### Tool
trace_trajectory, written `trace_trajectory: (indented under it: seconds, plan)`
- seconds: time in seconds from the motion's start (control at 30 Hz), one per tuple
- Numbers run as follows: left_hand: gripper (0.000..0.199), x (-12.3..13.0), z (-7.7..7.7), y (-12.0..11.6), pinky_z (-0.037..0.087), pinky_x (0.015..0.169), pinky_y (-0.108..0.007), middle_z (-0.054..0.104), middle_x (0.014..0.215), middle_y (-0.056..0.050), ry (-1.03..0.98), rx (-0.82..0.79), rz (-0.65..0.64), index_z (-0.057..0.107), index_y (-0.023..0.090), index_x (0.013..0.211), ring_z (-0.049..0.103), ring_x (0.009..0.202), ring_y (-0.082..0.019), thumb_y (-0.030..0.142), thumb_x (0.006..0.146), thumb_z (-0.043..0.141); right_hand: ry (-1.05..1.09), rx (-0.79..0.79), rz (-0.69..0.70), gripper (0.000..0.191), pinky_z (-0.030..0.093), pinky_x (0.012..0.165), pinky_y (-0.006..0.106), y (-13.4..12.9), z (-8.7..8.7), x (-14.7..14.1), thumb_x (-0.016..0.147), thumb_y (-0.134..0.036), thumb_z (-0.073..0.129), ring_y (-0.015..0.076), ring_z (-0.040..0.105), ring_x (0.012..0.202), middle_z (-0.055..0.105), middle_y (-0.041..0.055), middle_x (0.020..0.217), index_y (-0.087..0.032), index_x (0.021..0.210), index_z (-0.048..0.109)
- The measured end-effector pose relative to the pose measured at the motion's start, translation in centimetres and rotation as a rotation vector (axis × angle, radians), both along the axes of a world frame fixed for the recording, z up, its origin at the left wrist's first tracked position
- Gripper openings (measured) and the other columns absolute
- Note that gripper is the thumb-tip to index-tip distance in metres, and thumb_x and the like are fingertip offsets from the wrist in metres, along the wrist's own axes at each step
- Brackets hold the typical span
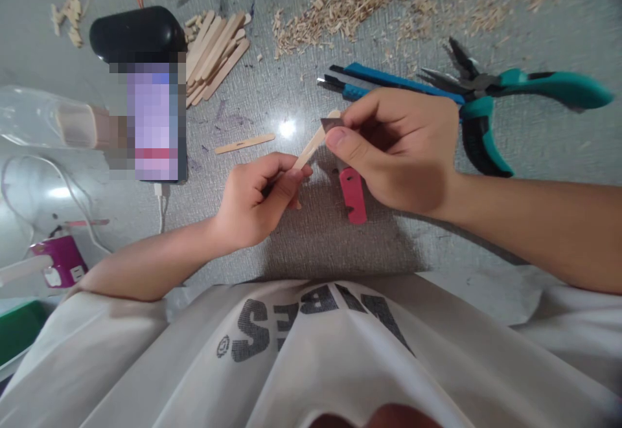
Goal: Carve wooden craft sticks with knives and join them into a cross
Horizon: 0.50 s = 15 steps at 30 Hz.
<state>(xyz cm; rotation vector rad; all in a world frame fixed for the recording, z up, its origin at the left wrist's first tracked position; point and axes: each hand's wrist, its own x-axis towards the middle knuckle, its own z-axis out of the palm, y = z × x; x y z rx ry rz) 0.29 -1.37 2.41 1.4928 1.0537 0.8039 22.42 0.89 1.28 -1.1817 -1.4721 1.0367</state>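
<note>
My left hand (pixel 265 198) grips a wooden craft stick (pixel 311 147) between thumb and fingers, tilted up to the right. My right hand (pixel 398 149) pinches a small dark flat piece (pixel 332 123) with a pointed corner, held against the stick's upper end. Whether that piece is a blade or sandpaper I cannot make out. Below my right hand lies a pink plastic piece (pixel 353 196) with notches. A second craft stick (pixel 245 144), with a small dark slit in its middle, rests above my left hand. Blue cutter knives (pixel 354 79) lie partly hidden behind my right hand.
Teal-handled pliers (pixel 549 85) lie opened at the right. Wood shavings (pixel 359 0) are strewn along the back. A pile of craft sticks (pixel 216 52) sits beside a black case (pixel 138 32) and a blurred phone (pixel 155 117) on a cable. A clear bottle (pixel 43 117) lies at the left.
</note>
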Motion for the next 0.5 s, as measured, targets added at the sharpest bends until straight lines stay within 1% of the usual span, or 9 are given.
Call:
trace_trajectory:
  seconds: [0.07,0.17,0.27,0.33,0.37,0.43,0.5]
  plan:
    - [0.043,0.0,-0.1,-0.1,0.046,0.048,-0.021,0.073,0.065,-0.001,-0.003,-0.006,0.015,0.079,0.017,0.1,0.064,0.051,-0.01,0.056,0.113,0.067,0.002,-0.008,0.006,0.024,0.039,0.055,0.033,0.0,-0.1,0.0,0.096,-0.032,0.082,0.0135,0.049,0.061,0.063,-0.002,0.069,-0.026,0.077,0.069]
    - [0.046,0.0,-0.1,-0.1,0.046,0.047,-0.023,0.073,0.063,-0.001,-0.007,-0.05,0.04,0.078,0.018,0.099,0.063,0.049,-0.011,0.06,0.111,0.068,0.007,-0.051,0.052,0.024,0.038,0.055,0.033,0.1,0.0,0.1,0.097,-0.034,0.08,0.0136,0.048,0.06,0.063,-0.0016,0.069,-0.026,0.078,0.07]
    - [0.045,0.2,-0.2,-0.1,0.042,0.043,-0.025,0.068,0.059,0.001,-0.024,-0.04,0.122,0.076,0.02,0.094,0.056,0.044,-0.01,0.062,0.109,0.072,0.004,-0.085,0.121,0.024,0.036,0.054,0.033,0.3,0.1,0.3,0.099,-0.034,0.078,0.0136,0.05,0.06,0.064,-0.0009,0.069,-0.025,0.078,0.068]
    - [0.044,0.3,-0.4,0.0,0.038,0.041,-0.025,0.06,0.055,0.004,-0.061,0.008,0.226,0.073,0.022,0.09,0.049,0.041,-0.009,0.063,0.108,0.073,-0.072,-0.08,0.165,0.027,0.035,0.055,0.034,0.5,-0.2,0.5,0.1,-0.034,0.078,0.0134,0.049,0.059,0.062,-0.0009,0.067,-0.024,0.078,0.066]
    - [0.044,0.3,-0.5,0.1,0.035,0.04,-0.026,0.056,0.053,0.005,-0.095,0.036,0.281,0.071,0.023,0.088,0.046,0.04,-0.008,0.062,0.108,0.072,-0.131,-0.053,0.188,0.029,0.034,0.055,0.035,0.6,-0.4,0.7,0.099,-0.035,0.08,0.0131,0.048,0.058,0.06,-0.001,0.064,-0.024,0.077,0.066]
    - [0.042,0.4,-0.8,0.2,0.031,0.04,-0.027,0.047,0.051,0.006,-0.168,0.082,0.378,0.066,0.025,0.084,0.039,0.04,-0.008,0.058,0.11,0.071,-0.281,0.035,0.232,0.031,0.031,0.057,0.036,0.8,-1.1,1.2,0.096,-0.036,0.085,0.0135,0.047,0.058,0.059,-0.0003,0.062,-0.023,0.076,0.065]
    - [0.042,0.4,-1.0,0.3,0.028,0.04,-0.028,0.041,0.052,0.006,-0.217,0.107,0.433,0.061,0.025,0.081,0.033,0.041,-0.009,0.056,0.11,0.069,-0.452,0.117,0.247,0.031,0.026,0.06,0.038,0.9,-1.8,1.7,0.096,-0.036,0.085,0.0155,0.048,0.061,0.062,0.0023,0.065,-0.022,0.078,0.065]
